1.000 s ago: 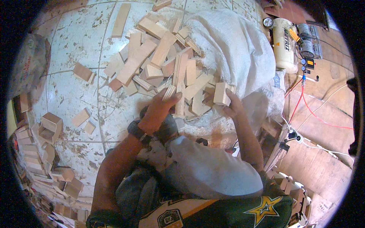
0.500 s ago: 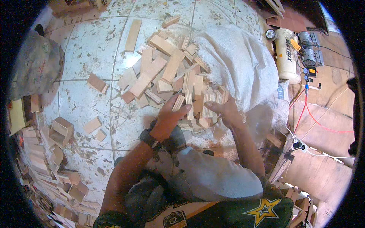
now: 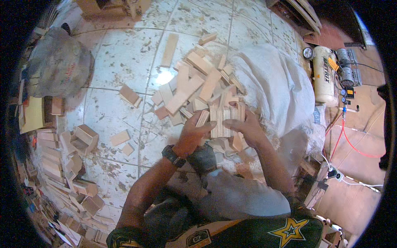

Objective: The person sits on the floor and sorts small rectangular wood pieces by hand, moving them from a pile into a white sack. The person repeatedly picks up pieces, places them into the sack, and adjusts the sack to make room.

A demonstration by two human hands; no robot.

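Note:
A stack of small plywood blocks [image 3: 222, 118], their layered edges showing, is held between my two hands above the wood pile. My left hand [image 3: 194, 133] closes on the stack's left side, its thumb against the edges. One more plywood block [image 3: 202, 118] lies in that same hand, tilted. My right hand [image 3: 250, 129] grips the right side, thumb across the front and fingers behind, mostly hidden. Just beyond my hands, a heap of loose wood pieces [image 3: 182, 82] spreads over the tiled floor [image 3: 120, 53].
A white sack [image 3: 273, 78] lies right of the heap. Further right stands a cream air compressor [image 3: 324, 76] with a red hose [image 3: 351, 140]. Small open wooden boxes [image 3: 84, 138] and stacked offcuts sit at the left, below a grey sack [image 3: 60, 62].
My hands have come together, and the block from my left hand now sits against the stack in my right. The whole view has shifted, with the scene lying further right and lower.

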